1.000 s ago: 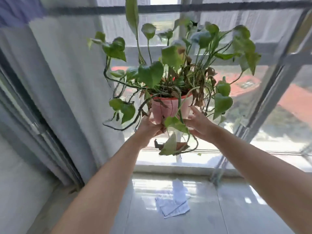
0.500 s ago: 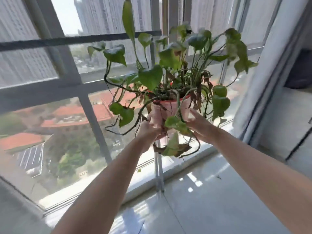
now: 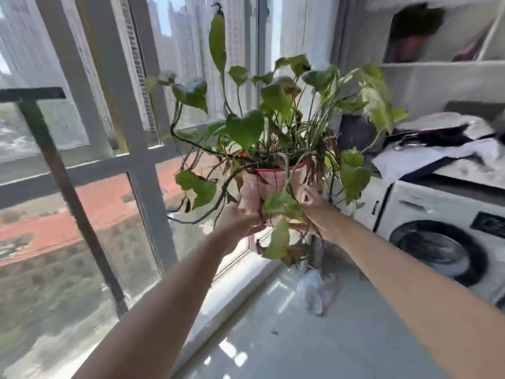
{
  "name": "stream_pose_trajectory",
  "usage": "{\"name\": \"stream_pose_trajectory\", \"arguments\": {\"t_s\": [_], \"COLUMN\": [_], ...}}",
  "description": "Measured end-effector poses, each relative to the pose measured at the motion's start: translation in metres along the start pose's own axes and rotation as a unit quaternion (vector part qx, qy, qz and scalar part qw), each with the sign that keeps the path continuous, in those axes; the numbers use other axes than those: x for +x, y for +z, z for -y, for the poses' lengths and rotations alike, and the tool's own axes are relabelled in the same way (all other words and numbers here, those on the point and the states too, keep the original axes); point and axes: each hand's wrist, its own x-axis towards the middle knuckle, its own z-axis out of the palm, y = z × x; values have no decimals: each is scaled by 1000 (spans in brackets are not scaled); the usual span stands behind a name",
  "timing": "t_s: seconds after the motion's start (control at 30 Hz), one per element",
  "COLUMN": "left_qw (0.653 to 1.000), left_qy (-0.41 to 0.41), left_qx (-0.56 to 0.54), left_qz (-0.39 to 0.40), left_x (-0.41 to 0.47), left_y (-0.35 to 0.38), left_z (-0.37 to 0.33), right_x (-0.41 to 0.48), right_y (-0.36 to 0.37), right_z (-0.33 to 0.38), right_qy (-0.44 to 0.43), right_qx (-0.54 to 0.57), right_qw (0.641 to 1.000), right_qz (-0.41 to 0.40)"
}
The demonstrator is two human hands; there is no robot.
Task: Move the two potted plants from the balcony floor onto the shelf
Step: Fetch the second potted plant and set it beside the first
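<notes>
I hold a pink pot (image 3: 261,188) with a trailing green-leaved plant (image 3: 246,129) up in the air at chest height, upright. My left hand (image 3: 236,218) grips the pot's lower left side and my right hand (image 3: 318,210) grips its lower right side; hanging leaves partly cover both hands. A white shelf (image 3: 442,64) is on the wall at the upper right, with a dark pot-like shape (image 3: 410,36) in its left compartment, too blurred to identify. No second plant shows clearly.
A white washing machine (image 3: 442,242) stands at the right under a counter piled with clothes (image 3: 437,143). Large window frames (image 3: 136,160) fill the left. A crumpled plastic bag (image 3: 314,294) lies on the glossy tiled floor (image 3: 287,351).
The view has swung to the right along the window, from the curtain corner to the washing machine and shelf. Both hands keep the same hold on the pot.
</notes>
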Motion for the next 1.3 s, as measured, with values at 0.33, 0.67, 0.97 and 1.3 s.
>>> {"name": "stream_pose_trajectory", "arguments": {"t_s": [0.33, 0.67, 0.97, 1.3], "left_qw": [990, 964, 945, 952], "left_qy": [6, -5, -17, 51], "left_qx": [4, -11, -31, -54], "left_qz": [139, 267, 324, 296], "left_x": [196, 368, 467, 593], "left_y": [95, 194, 315, 493], "left_z": [-40, -83, -83, -103], "right_x": [114, 200, 251, 338], "right_y": [-128, -225, -355, -554], "right_z": [52, 124, 157, 227], "right_qy": [-38, -105, -116, -131], "right_qx": [33, 18, 13, 69], "right_qw": [992, 967, 949, 941], "right_qz": [-115, -231, -292, -305]}}
